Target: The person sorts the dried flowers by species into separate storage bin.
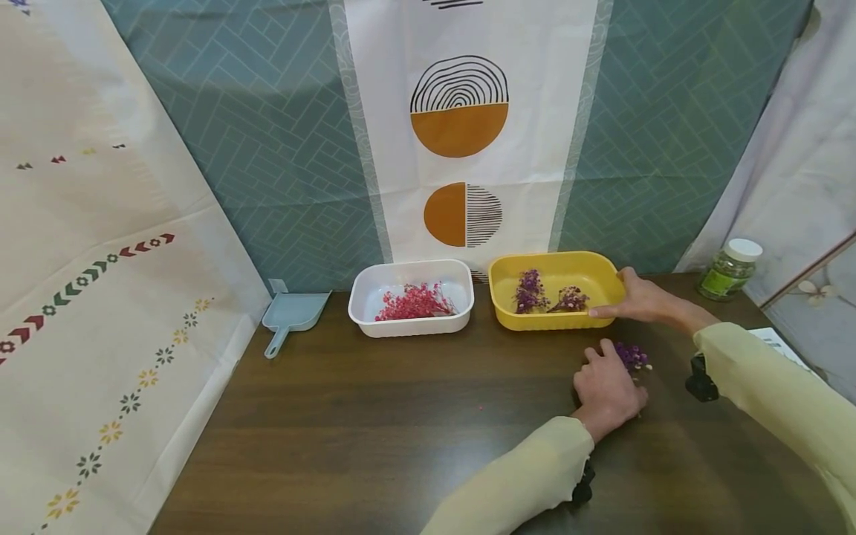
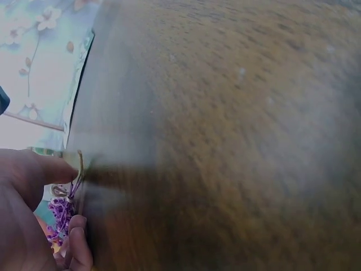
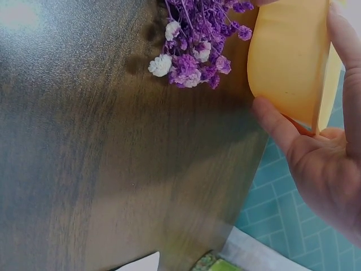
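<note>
My left hand is low over the table beside a small bunch of purple dried flowers. In the left wrist view the thumb is at the thin stems, and the fingers stand apart from it, with the bunch between them. My right hand holds the right end of a yellow plastic basin, thumb and fingers spread along its wall. Two purple sprigs lie in the basin. White-tipped blossoms show close to the basin in the right wrist view.
Left of the yellow basin is a white basin with red dried flowers. A light blue dustpan lies farther left. A white-lidded jar stands at the back right, near a white sheet partly behind the right sleeve.
</note>
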`<state>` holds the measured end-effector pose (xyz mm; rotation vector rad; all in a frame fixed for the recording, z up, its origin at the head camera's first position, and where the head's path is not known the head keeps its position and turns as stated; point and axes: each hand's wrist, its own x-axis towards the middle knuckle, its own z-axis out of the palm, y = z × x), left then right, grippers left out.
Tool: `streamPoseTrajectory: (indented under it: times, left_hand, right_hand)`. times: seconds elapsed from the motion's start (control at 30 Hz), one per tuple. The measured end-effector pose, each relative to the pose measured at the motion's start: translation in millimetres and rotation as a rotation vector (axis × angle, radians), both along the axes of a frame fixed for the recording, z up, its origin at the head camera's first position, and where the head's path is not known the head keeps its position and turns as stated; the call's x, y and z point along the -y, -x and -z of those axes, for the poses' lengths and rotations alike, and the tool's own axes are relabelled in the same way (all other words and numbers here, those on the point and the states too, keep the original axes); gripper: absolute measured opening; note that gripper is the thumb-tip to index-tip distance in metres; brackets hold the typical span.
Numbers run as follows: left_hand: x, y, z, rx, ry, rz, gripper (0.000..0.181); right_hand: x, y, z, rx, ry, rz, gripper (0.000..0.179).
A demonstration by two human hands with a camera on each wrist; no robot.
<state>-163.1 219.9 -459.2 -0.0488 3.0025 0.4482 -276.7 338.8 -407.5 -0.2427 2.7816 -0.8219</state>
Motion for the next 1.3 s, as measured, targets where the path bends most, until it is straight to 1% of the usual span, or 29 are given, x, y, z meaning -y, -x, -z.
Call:
streamPoseTrajectory:
  times: [0.2, 0.5, 0.7, 0.77, 0.87, 1.03, 1.13, 1.3]
  left_hand:
    - [1.6, 0.0, -1.0, -0.01, 0.033, 0.03, 0.067]
    - [8.1, 4.7, 2.4, -0.05, 0.018, 0.121, 0.05]
    - [12.9, 6.4, 3.6, -0.076, 0.031, 0.151, 0.047]
    - [15.1, 6.9, 3.6, -0.079, 0.019, 0.168, 0.049]
    - [19.0, 8.5, 3.7, -0.064, -0.017, 0.204, 0.053]
    - [26.4, 12.6, 4.8, -0.034, -0.076, 0.287, 0.056]
    - [31.5, 14.8, 5.6, -0.036, -0.113, 0.338, 0.056]
    - [41.7, 17.4, 5.0, -0.043, -0.202, 0.419, 0.056]
  right_hand:
    - [0.3, -1.4, -2.0, 0.008, 0.017, 0.013, 0.109]
    - [0.6, -1.1, -1.6, 0.02, 0.018, 0.011, 0.111]
    - [0.2, -1.0, -2.0, 0.027, 0.021, 0.016, 0.111]
    - [-0.1, -0.4, -1.3, 0.026, 0.019, 0.016, 0.111]
    - [0.1, 0.0, -0.3, 0.027, 0.016, 0.019, 0.112]
    - [0.4, -0.6, -0.8, 0.026, 0.011, 0.016, 0.113]
    - [0.4, -1.0, -1.8, 0.023, 0.006, 0.015, 0.112]
    - [0.1, -1.7, -2.6, 0.013, 0.005, 0.005, 0.11]
